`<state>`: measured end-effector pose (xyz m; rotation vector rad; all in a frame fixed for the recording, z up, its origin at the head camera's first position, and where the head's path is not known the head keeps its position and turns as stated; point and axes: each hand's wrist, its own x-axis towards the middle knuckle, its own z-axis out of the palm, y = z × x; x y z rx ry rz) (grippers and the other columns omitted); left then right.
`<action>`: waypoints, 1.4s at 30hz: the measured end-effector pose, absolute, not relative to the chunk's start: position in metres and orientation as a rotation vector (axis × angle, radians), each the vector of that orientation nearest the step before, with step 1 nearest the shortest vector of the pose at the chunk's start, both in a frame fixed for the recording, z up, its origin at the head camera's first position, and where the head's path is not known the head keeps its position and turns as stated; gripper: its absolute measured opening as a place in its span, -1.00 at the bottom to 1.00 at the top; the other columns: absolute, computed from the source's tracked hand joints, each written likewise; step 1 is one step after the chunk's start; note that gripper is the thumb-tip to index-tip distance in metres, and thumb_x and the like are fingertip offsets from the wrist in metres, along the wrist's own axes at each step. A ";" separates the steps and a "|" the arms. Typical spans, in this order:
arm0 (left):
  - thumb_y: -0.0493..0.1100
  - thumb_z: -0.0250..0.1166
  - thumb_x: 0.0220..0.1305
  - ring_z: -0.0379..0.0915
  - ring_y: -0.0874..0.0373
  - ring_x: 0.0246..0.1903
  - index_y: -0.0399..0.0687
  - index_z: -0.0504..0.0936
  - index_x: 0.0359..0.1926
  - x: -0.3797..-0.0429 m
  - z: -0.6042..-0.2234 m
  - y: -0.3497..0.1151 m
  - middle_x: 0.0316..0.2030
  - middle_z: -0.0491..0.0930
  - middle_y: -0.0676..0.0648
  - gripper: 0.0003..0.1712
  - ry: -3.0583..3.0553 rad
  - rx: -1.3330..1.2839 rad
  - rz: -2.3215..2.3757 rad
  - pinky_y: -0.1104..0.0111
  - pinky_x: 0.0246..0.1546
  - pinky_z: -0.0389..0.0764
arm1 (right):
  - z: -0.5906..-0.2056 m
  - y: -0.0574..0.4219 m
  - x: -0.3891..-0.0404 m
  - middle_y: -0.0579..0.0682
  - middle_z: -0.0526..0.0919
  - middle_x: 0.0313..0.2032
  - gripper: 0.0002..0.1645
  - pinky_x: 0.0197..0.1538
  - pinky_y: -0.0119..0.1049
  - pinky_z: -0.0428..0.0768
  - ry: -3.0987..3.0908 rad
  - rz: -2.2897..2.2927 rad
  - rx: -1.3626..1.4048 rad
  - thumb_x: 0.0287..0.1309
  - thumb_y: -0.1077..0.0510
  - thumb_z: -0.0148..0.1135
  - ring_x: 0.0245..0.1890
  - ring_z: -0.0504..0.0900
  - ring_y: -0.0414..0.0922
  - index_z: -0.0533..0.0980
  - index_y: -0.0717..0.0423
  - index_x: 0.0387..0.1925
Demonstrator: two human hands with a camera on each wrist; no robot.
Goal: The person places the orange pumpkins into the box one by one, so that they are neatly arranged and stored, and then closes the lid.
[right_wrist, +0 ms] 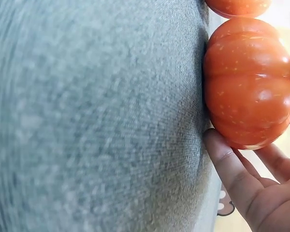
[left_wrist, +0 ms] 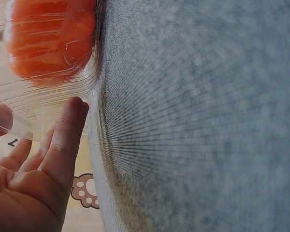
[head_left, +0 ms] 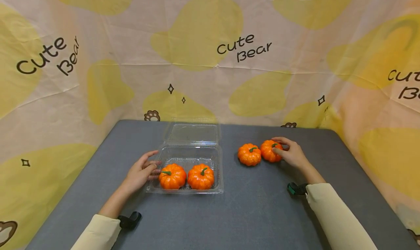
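Broadly, a smooth grey-blue table [head_left: 249, 213] fills the lower part of the head view, its texture looking grainy in both wrist views. Behind and around it hangs creased, pale fabric [head_left: 197, 34] with yellow blotches, brown paw prints, small stars and the words "Cute Bear".

Four glossy orange pumpkins share the table, all small, ribbed and green-stemmed. Two sit side by side in the front of a clear plastic container [head_left: 187, 160], whose hinged lid [head_left: 193, 133] lies open toward the fabric: the left one [head_left: 172, 176] points its stem leftward, while its neighbour [head_left: 201, 177] has a stem leaning up and right. To the right of the container, a third pumpkin [head_left: 249, 155] stands next to the far-right pumpkin [head_left: 269, 151], which the right hand [head_left: 293, 153] grasps between thumb and fingers. The left hand [head_left: 139, 172] is loosely spread at the container's left side, clenching nothing.

Transparent plastic blurs the exact contact of the left fingertips. The left wrist view crops the thumb and the pumpkin above it; the right wrist view cuts off the neighbouring pumpkin and most of the grasped one's stem. Both sleeves [head_left: 338, 213] run out of frame.
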<state>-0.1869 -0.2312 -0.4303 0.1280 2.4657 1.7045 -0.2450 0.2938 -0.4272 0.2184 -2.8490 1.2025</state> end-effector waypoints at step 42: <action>-0.27 -0.04 0.42 0.62 -0.06 -0.11 -0.16 0.08 0.45 -0.185 -0.424 -0.230 0.19 0.40 -0.51 -0.39 2.459 0.136 1.680 0.22 -0.17 0.71 | -0.367 0.266 -0.231 0.20 0.46 0.18 -0.39 -0.32 -0.47 0.58 -2.659 1.227 0.359 0.15 0.09 0.32 -0.04 0.57 0.16 0.43 0.06 0.25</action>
